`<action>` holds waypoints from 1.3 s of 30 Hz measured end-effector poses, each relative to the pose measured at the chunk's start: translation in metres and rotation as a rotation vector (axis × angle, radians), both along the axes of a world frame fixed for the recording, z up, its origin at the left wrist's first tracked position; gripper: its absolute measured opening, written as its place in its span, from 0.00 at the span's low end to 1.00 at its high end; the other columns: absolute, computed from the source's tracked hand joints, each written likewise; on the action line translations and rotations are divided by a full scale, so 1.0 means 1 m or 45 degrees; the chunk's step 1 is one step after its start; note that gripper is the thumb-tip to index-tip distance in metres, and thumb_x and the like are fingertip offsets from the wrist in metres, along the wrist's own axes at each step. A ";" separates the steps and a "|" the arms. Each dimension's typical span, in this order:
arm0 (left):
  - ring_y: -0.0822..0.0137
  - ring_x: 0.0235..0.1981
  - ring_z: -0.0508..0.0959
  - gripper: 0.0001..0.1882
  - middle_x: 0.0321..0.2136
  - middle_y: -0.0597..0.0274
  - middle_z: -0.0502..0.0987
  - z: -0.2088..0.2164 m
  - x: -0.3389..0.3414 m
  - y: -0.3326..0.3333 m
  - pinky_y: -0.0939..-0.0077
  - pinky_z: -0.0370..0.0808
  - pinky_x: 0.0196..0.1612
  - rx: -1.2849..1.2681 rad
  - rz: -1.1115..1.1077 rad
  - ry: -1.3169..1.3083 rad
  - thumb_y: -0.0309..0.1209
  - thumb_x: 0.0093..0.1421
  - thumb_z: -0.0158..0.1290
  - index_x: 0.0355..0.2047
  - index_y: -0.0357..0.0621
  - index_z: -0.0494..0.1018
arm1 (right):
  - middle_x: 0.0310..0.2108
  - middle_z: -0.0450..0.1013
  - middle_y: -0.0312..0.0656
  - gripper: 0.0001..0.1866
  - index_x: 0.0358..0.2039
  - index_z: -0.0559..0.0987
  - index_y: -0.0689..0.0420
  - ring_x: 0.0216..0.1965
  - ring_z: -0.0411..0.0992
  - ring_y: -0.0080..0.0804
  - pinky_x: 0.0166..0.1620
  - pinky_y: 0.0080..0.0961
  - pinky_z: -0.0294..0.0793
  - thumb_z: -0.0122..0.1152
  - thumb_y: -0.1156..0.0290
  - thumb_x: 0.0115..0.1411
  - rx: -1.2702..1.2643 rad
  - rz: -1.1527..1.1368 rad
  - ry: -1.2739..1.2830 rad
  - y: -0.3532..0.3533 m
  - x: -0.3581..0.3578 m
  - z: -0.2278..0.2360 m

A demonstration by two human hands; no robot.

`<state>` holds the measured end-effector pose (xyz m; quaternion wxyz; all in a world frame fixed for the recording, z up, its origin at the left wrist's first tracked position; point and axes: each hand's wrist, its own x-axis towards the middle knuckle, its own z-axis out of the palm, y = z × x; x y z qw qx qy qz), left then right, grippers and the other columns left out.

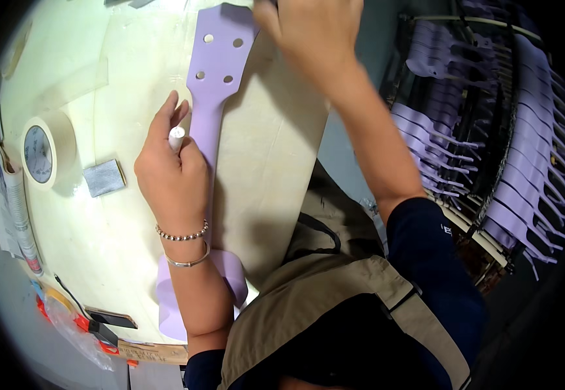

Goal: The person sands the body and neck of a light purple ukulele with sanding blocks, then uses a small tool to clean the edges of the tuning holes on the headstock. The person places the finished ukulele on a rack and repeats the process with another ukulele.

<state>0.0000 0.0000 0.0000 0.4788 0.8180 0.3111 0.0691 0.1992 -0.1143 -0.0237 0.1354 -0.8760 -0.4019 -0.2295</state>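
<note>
Currently, your left hand (pixel 170 170) is half-curled around a white stick (pixel 176 134), over the neck of a lavender ukulele-shaped piece (pixel 223 55) on the tabletop (pixel 263 169). From there: headstock, 1 o'clock; your right hand (pixel 315 32), between 1 and 2, cropped, opening and hold can't be told. Tape roll (pixel 65 144) and grey block (pixel 104 177), 9; phone (pixel 110 317), 7.
</note>
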 end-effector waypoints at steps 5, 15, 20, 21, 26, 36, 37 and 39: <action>0.86 0.18 0.56 0.26 0.41 0.61 0.78 0.014 0.008 0.001 0.90 0.56 0.22 -0.035 0.107 -0.183 0.16 0.51 0.39 0.52 0.40 0.68 | 0.57 0.60 0.48 0.30 0.52 0.73 0.50 0.54 0.57 0.55 0.56 0.48 0.57 0.52 0.48 0.51 0.215 0.470 0.156 0.075 0.053 0.048; 0.83 0.24 0.67 0.21 0.43 0.55 0.75 0.011 0.002 0.012 0.91 0.57 0.21 -0.116 0.302 -0.389 0.17 0.53 0.39 0.48 0.34 0.68 | 0.53 0.68 0.37 0.30 0.59 0.65 0.37 0.54 0.65 0.36 0.54 0.48 0.61 0.52 0.46 0.55 -0.144 0.742 0.022 0.039 -0.051 -0.012; 0.83 0.19 0.60 0.19 0.46 0.58 0.69 0.016 0.007 0.010 0.88 0.58 0.20 -0.314 0.472 -0.418 0.20 0.54 0.44 0.48 0.37 0.67 | 0.58 0.59 0.51 0.33 0.56 0.67 0.53 0.59 0.55 0.45 0.60 0.51 0.49 0.51 0.43 0.57 -0.356 -0.158 0.237 0.016 0.058 0.016; 0.84 0.19 0.61 0.20 0.47 0.58 0.68 0.012 0.004 0.013 0.89 0.57 0.19 -0.298 0.520 -0.432 0.21 0.54 0.46 0.49 0.38 0.66 | 0.60 0.55 0.57 0.38 0.56 0.66 0.61 0.60 0.53 0.49 0.60 0.50 0.51 0.54 0.43 0.55 -0.338 -0.128 -0.501 0.003 0.070 0.007; 0.59 0.33 0.69 0.19 0.40 0.52 0.66 -0.024 -0.003 0.040 0.70 0.69 0.38 0.686 0.121 -0.200 0.25 0.59 0.46 0.51 0.35 0.65 | 0.52 0.66 0.50 0.24 0.53 0.71 0.53 0.54 0.61 0.48 0.57 0.41 0.57 0.54 0.56 0.59 0.051 -0.042 0.392 -0.074 0.010 -0.002; 0.53 0.36 0.73 0.15 0.37 0.48 0.70 -0.012 0.034 0.070 0.66 0.71 0.42 0.468 0.277 0.056 0.28 0.55 0.53 0.43 0.37 0.72 | 0.50 0.67 0.46 0.13 0.41 0.80 0.54 0.52 0.62 0.43 0.55 0.36 0.62 0.61 0.70 0.53 0.162 0.155 0.870 -0.111 -0.068 0.001; 0.53 0.36 0.74 0.15 0.36 0.48 0.70 -0.008 0.046 0.079 0.66 0.71 0.42 0.466 0.294 0.046 0.29 0.55 0.53 0.43 0.37 0.73 | 0.50 0.68 0.46 0.13 0.41 0.80 0.54 0.52 0.63 0.43 0.54 0.35 0.62 0.61 0.70 0.53 0.179 0.196 0.899 -0.106 -0.059 0.002; 0.55 0.33 0.74 0.18 0.34 0.50 0.71 -0.007 0.063 0.106 0.66 0.72 0.41 0.529 0.313 0.052 0.31 0.53 0.56 0.44 0.38 0.73 | 0.49 0.69 0.46 0.13 0.40 0.80 0.54 0.52 0.63 0.43 0.53 0.34 0.63 0.61 0.69 0.53 0.184 0.317 0.972 -0.089 -0.044 0.002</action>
